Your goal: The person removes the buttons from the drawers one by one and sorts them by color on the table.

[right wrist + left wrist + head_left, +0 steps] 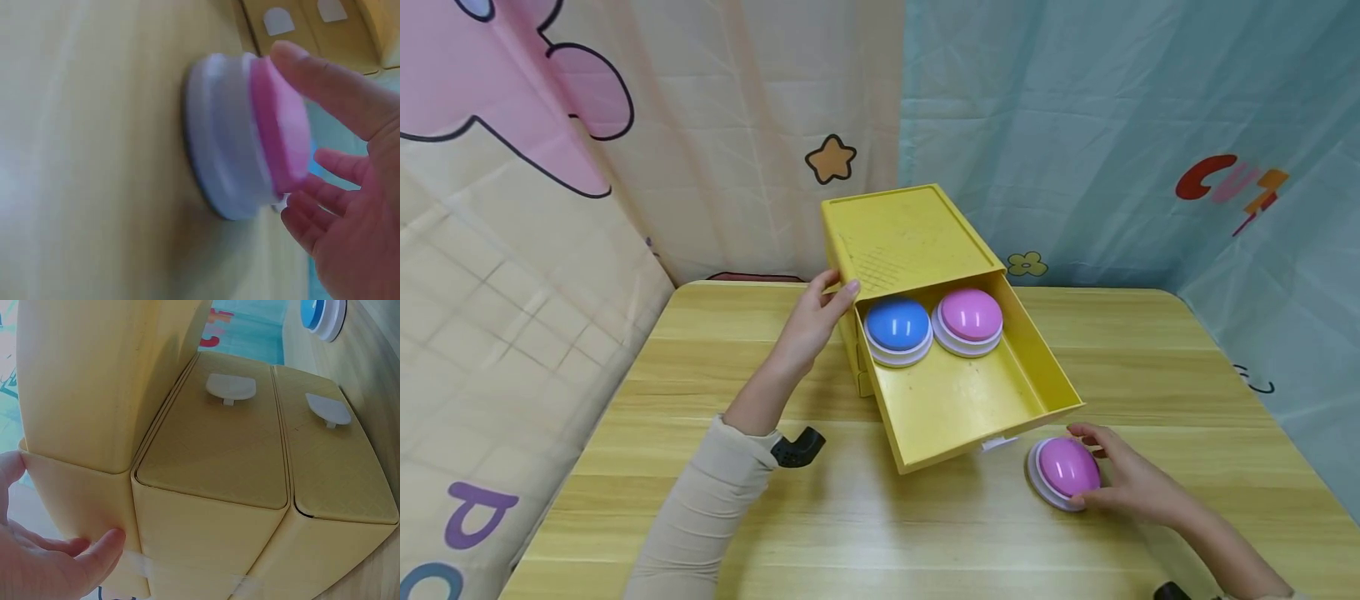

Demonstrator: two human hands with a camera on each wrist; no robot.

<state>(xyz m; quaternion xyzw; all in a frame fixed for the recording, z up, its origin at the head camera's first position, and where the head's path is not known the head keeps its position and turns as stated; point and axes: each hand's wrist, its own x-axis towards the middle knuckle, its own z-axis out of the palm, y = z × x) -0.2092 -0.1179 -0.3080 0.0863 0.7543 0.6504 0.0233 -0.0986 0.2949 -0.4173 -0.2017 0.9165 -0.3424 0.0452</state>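
My left hand (pixel 812 317) touches the side of a yellow drawer cabinet (pixel 917 233) near its upper front corner, with its fingers fairly straight. The top drawer (pixel 955 408) is pulled out. Inside it, a blue push button (pixel 898 325) and a pink push button (pixel 972 315) with white bases sit side by side at the back. Right of the drawer's front, a second pink push button (pixel 1069 467) is by my right hand (pixel 1131 479). Thumb and fingers spread around its cap, fingertips right at the cap's edge in the right wrist view.
Two lower drawers with white tabs, a middle one (pixel 212 431) and a bottom one (pixel 337 456), are pushed in. A wooden table (pixel 820 533) carries everything. Printed curtains (pixel 1075 125) hang behind and at the sides.
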